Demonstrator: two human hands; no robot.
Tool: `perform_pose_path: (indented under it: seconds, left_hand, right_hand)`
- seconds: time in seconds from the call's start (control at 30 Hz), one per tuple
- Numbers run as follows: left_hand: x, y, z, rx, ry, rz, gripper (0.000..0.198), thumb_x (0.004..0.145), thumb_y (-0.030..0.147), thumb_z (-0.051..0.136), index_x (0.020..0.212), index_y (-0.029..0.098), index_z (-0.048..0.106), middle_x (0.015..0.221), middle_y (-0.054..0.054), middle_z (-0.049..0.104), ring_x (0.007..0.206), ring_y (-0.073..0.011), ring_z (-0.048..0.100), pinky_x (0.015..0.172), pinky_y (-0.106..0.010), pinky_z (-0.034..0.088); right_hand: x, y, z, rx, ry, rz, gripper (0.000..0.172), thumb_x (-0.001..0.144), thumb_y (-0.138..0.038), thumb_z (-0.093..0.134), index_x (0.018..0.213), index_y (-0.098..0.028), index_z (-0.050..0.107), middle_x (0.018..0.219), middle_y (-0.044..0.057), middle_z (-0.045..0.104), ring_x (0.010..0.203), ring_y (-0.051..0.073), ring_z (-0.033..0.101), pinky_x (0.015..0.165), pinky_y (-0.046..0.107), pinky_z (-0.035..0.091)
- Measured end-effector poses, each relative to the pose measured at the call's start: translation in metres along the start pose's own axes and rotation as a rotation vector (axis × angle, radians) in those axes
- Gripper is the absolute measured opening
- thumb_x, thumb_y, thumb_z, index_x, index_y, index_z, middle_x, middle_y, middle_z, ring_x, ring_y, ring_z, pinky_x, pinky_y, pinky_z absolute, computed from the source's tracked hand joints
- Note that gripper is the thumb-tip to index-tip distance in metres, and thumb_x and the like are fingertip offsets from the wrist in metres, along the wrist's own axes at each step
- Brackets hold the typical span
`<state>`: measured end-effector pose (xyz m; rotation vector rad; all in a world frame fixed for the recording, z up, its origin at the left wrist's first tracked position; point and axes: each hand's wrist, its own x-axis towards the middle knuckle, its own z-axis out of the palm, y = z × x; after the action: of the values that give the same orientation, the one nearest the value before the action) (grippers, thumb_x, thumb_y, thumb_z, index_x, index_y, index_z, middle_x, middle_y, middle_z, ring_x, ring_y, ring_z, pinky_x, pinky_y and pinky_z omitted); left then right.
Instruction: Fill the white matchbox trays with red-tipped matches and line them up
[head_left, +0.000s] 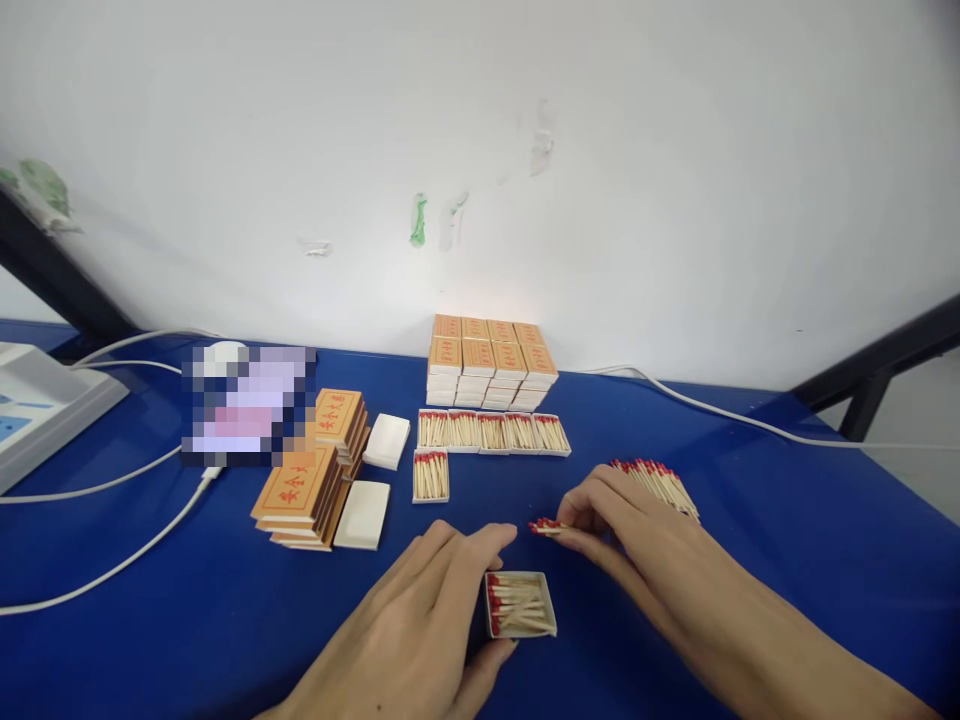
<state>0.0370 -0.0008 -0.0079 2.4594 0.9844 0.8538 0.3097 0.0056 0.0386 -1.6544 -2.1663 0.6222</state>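
The left hand [427, 610] is clasping a small white cardboard tray [520, 605] part-filled with matches, thumb at its near edge and fingers curling over its far side, close to the table's front edge. Just beyond it, the right hand [637, 540] is pinching a little bundle of red-tipped wooden matches [546, 526] between thumb and fingertips, above the cloth. A loose heap of matches [660, 485] is lying right behind that hand. Further back, a row of five filled trays [491, 432] is sitting before a block of orange-topped matchboxes [491, 365], with one more filled tray [430, 475] to the left. Two plain white trays [363, 514] and stacks of flat orange sleeves [300, 495] are lying left of these, well clear of both hands. Everything is resting on a blue cloth-covered table [150, 620], white cables [112, 570] are trailing across it, and a scuffed white wall [600, 150] is rising behind.
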Motion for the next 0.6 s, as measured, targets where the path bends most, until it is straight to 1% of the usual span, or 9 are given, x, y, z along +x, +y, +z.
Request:
perform_pose_path:
  seconds: [0.03, 0.1, 0.2, 0.27, 0.37, 0.43, 0.53, 0.6]
  left_hand:
    - [0.000, 0.000, 0.000, 0.006, 0.003, -0.001, 0.084, 0.091, 0.005, 0.073, 0.164, 0.027, 0.037, 0.122, -0.005, 0.080, 0.106, -0.0278, 0.084, 0.094, -0.044, 0.075]
    - [-0.001, -0.001, 0.001, 0.012, -0.002, -0.012, 0.082, 0.093, 0.006, 0.072, 0.164, 0.027, 0.038, 0.126, -0.007, 0.080, 0.110, -0.0288, 0.084, 0.095, -0.045, 0.075]
    - [-0.002, -0.002, 0.001, -0.010, -0.004, -0.015, 0.078, 0.095, 0.007, 0.070, 0.163, 0.027, 0.039, 0.128, -0.008, 0.080, 0.113, -0.0288, 0.084, 0.097, -0.045, 0.074]
    - [-0.002, -0.002, 0.001, -0.023, -0.004, -0.018, 0.078, 0.096, 0.006, 0.072, 0.164, 0.027, 0.039, 0.127, -0.008, 0.080, 0.114, -0.0288, 0.084, 0.098, -0.045, 0.074]
    - [-0.003, -0.001, 0.000, -0.021, 0.007, -0.020, 0.081, 0.094, 0.004, 0.074, 0.163, 0.028, 0.040, 0.127, -0.007, 0.080, 0.114, -0.0286, 0.084, 0.098, -0.044, 0.074]
    - [-0.003, 0.000, 0.000, -0.015, 0.014, -0.015, 0.082, 0.093, 0.004, 0.076, 0.162, 0.027, 0.040, 0.127, -0.007, 0.081, 0.113, -0.0287, 0.084, 0.097, -0.043, 0.075]
    - [-0.004, 0.000, 0.001, -0.010, 0.015, -0.017, 0.082, 0.093, 0.006, 0.078, 0.162, 0.027, 0.040, 0.128, -0.007, 0.081, 0.113, -0.0290, 0.084, 0.098, -0.044, 0.074]
    - [-0.004, 0.000, 0.002, -0.014, 0.021, -0.021, 0.080, 0.095, 0.007, 0.077, 0.163, 0.028, 0.039, 0.128, -0.007, 0.081, 0.112, -0.0288, 0.084, 0.101, -0.046, 0.074]
  right_hand:
    - [-0.002, -0.002, 0.001, -0.006, -0.003, -0.006, 0.033, 0.122, -0.045, 0.045, 0.104, -0.029, 0.068, 0.108, 0.004, 0.076, 0.091, 0.021, 0.073, 0.081, 0.035, 0.064]
    - [-0.005, -0.006, 0.006, -0.047, -0.007, -0.081, 0.030, 0.120, -0.040, 0.047, 0.104, -0.030, 0.070, 0.106, 0.004, 0.076, 0.088, 0.021, 0.072, 0.078, 0.034, 0.064]
    - [-0.012, -0.011, 0.017, -0.162, 0.036, -0.265, 0.028, 0.117, -0.032, 0.049, 0.102, -0.030, 0.073, 0.099, 0.006, 0.076, 0.090, 0.026, 0.071, 0.084, 0.041, 0.064]
    - [-0.017, -0.018, 0.021, -0.236, 0.078, -0.331, 0.028, 0.113, -0.027, 0.050, 0.102, -0.031, 0.076, 0.094, 0.008, 0.076, 0.093, 0.031, 0.071, 0.089, 0.047, 0.064]
    - [-0.020, -0.032, 0.021, -0.281, 0.098, -0.345, 0.033, 0.110, -0.020, 0.051, 0.112, -0.033, 0.081, 0.099, 0.010, 0.079, 0.102, 0.035, 0.073, 0.092, 0.051, 0.064]
    - [-0.018, -0.038, 0.020, -0.291, 0.109, -0.347, 0.036, 0.109, -0.018, 0.050, 0.115, -0.033, 0.082, 0.102, 0.010, 0.080, 0.105, 0.035, 0.074, 0.092, 0.051, 0.064]
    - [-0.010, -0.038, 0.022, -0.290, 0.049, -0.385, 0.032, 0.109, -0.018, 0.052, 0.110, -0.031, 0.082, 0.099, 0.010, 0.079, 0.101, 0.033, 0.074, 0.093, 0.049, 0.065]
    - [-0.005, -0.032, 0.021, -0.240, -0.006, -0.402, 0.027, 0.111, -0.020, 0.055, 0.109, -0.030, 0.080, 0.098, 0.008, 0.077, 0.098, 0.030, 0.074, 0.091, 0.045, 0.066]
